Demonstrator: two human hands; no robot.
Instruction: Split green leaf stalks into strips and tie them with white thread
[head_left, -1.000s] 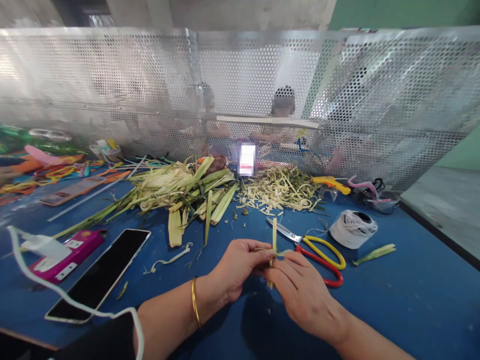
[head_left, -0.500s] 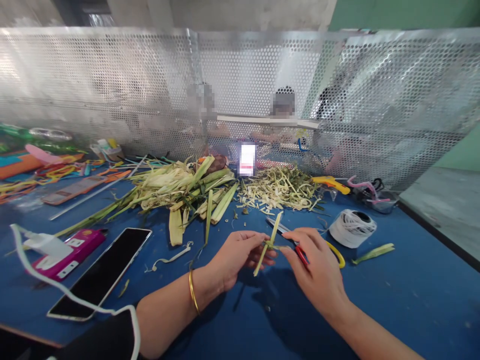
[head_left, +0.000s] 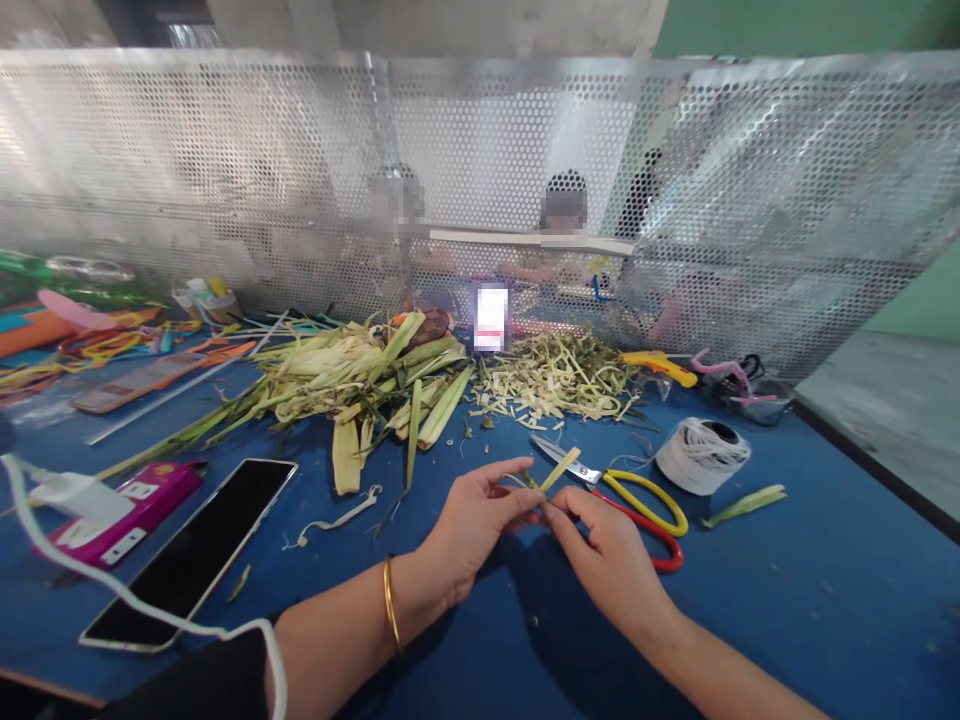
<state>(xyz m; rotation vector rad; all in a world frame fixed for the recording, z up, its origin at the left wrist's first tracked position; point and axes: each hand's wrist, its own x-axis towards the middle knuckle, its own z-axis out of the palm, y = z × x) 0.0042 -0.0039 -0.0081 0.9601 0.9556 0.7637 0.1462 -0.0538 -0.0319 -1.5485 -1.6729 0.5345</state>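
Between my hands is a small piece of pale green leaf strips [head_left: 561,474], one end sticking up to the right. My left hand [head_left: 487,510] pinches it between thumb and fingers. The fingertips of my right hand [head_left: 596,540] close on its near side, touching my left thumb; the part inside the fingers is hidden. Just beyond my right hand lie scissors [head_left: 626,495] with one yellow and one red handle, blades pointing away to the left. A spool of white thread [head_left: 703,457] stands to their right, beside a short leaf piece [head_left: 746,506].
Leaf husks [head_left: 337,375] are heaped behind, with a pile of cut scraps [head_left: 559,380] to their right. A dark phone [head_left: 195,550], a pink power strip [head_left: 127,510] and a white cable [head_left: 142,580] lie left. A perforated metal screen [head_left: 480,130] runs behind; people sit beyond it.
My right hand has moved left and closer to my left hand, uncovering more of the scissors. The leaf piece has turned, its upper end now leaning right.
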